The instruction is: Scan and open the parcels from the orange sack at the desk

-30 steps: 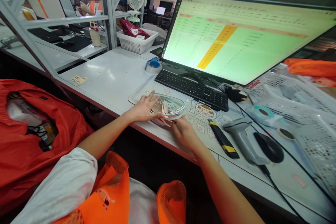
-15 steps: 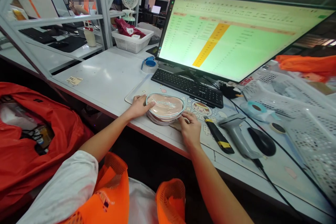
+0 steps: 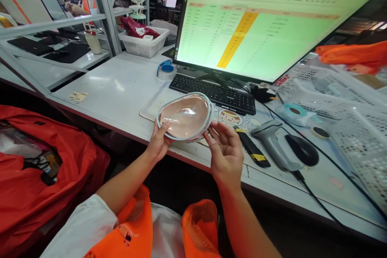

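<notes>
Between my two hands is a clear plastic pouch (image 3: 186,117) with light-blue edging and something pinkish-beige inside. It is tilted, its broad glossy face turned up, just over the front edge of the desk. My left hand (image 3: 159,142) grips its left end, thumb on the upper face and fingers underneath. At the right end, my right hand (image 3: 225,151) pinches the rim between thumb and fingers. The underside of the pouch is hidden. Right of my right hand, a black-and-yellow box cutter (image 3: 253,149) lies on the patterned desk mat (image 3: 272,183).
Behind the pouch stand a keyboard (image 3: 211,93) and a large monitor (image 3: 266,28). A grey barcode scanner (image 3: 276,147), a mouse (image 3: 301,150) and white baskets (image 3: 359,141) are at right. Tape (image 3: 167,71) sits back left; an open red bag (image 3: 75,161) is at lower left.
The pouch has been lifted off the desk mat and tilted; its lettering no longer shows on the upper face. Both hands rose with it, and the camera view shifted slightly.
</notes>
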Demonstrator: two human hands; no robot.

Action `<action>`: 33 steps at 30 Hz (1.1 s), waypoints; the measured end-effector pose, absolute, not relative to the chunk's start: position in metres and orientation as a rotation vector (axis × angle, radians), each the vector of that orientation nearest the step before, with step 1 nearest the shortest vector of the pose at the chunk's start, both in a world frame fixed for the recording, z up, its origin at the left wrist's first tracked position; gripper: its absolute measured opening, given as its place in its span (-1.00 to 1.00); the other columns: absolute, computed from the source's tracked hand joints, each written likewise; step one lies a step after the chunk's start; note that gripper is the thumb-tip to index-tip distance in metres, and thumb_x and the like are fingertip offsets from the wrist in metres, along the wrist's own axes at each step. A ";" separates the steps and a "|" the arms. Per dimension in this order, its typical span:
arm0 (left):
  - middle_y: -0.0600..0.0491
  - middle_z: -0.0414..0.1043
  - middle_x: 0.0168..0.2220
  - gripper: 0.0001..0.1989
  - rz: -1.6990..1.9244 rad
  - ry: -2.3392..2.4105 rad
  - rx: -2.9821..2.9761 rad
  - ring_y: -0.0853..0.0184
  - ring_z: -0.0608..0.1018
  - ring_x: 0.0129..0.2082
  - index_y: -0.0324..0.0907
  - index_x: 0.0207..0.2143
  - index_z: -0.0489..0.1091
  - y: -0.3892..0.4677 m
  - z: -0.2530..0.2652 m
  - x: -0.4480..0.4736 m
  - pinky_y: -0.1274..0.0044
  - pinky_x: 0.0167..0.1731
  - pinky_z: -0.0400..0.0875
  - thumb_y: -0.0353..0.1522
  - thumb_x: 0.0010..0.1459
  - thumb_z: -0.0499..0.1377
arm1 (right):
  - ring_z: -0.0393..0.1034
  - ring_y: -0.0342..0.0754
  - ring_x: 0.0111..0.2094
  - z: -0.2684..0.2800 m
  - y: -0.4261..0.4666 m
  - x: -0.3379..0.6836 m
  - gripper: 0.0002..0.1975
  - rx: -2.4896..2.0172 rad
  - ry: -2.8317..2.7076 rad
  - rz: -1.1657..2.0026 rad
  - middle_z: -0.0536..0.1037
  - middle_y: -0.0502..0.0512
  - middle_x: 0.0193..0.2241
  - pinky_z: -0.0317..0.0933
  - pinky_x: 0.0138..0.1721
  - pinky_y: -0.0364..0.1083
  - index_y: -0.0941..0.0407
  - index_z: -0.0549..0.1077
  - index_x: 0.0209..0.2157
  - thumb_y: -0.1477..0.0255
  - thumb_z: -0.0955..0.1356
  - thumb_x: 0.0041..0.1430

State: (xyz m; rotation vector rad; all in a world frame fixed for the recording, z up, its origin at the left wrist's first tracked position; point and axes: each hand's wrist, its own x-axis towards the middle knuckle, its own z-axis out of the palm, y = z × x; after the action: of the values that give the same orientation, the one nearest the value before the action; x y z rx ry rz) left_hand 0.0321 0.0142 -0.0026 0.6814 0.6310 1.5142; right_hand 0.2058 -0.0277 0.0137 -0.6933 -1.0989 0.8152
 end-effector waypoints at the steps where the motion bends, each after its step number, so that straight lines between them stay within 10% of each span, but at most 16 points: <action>1: 0.00 0.45 0.21 -0.29 1.535 0.626 0.662 0.15 0.53 0.16 0.05 0.31 0.25 0.010 -0.004 0.037 0.37 0.08 0.56 -0.18 0.17 0.43 | 0.48 0.11 0.17 0.010 -0.032 0.203 -0.62 -0.762 -1.137 0.687 0.57 0.21 0.12 0.40 0.15 0.15 0.01 0.45 0.10 0.37 0.48 0.27; 5: 0.01 0.40 0.27 -0.24 1.635 0.613 0.662 0.15 0.49 0.24 0.11 0.33 0.20 -0.002 -0.007 0.050 0.38 0.16 0.49 -0.18 0.17 0.44 | 0.49 0.10 0.14 0.001 -0.044 0.201 -0.53 -0.989 -1.272 0.476 0.59 0.22 0.07 0.33 0.13 0.10 0.02 0.38 0.20 0.39 0.45 0.28; 11: -0.08 0.27 0.36 -0.08 1.673 0.649 0.944 0.15 0.36 0.36 0.07 0.39 0.07 -0.005 -0.022 0.050 0.33 0.37 0.25 -0.16 0.11 0.48 | 0.54 -0.07 -0.23 0.004 -0.046 0.216 -0.45 -0.789 -1.087 1.054 0.65 0.05 -0.19 0.40 -0.14 -0.06 0.01 0.38 0.20 0.31 0.50 0.19; 17: -0.13 0.30 0.31 0.08 1.491 0.659 1.425 0.16 0.48 0.26 0.09 0.43 -0.15 -0.008 -0.018 0.015 0.33 0.25 0.40 -0.30 0.10 0.50 | 0.42 -0.12 -0.45 -0.001 -0.042 0.263 -0.83 -0.896 -1.011 0.705 0.63 0.04 -0.38 0.31 -0.38 -0.12 0.11 0.59 -0.22 0.35 0.51 0.15; 25: -0.10 0.41 0.10 -0.20 1.069 0.775 1.780 0.22 0.59 -0.03 -0.06 0.23 0.17 -0.027 0.000 -0.002 0.52 -0.09 0.51 -0.30 0.05 0.51 | 0.56 -0.03 -0.16 0.058 -0.054 0.292 -0.77 -0.785 -1.597 0.338 0.67 0.08 -0.14 0.42 -0.14 -0.03 0.01 0.64 -0.10 0.56 0.43 0.27; 33: -0.03 0.50 0.03 -0.17 0.820 0.830 1.777 0.13 0.61 -0.05 -0.07 0.19 0.30 -0.040 0.021 0.000 0.42 -0.01 0.53 -0.16 -0.08 0.57 | 0.49 0.04 -0.02 0.107 -0.049 0.256 -0.66 -0.634 -2.519 0.254 0.57 0.18 0.04 0.40 -0.02 -0.02 -0.05 0.58 0.13 0.44 0.38 0.38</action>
State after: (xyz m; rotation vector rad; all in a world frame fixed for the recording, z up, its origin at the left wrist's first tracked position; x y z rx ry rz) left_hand -0.0004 -0.0400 0.0215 1.7773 0.8300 0.8204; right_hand 0.2557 -0.0494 0.1072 -0.6337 -2.5193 0.2538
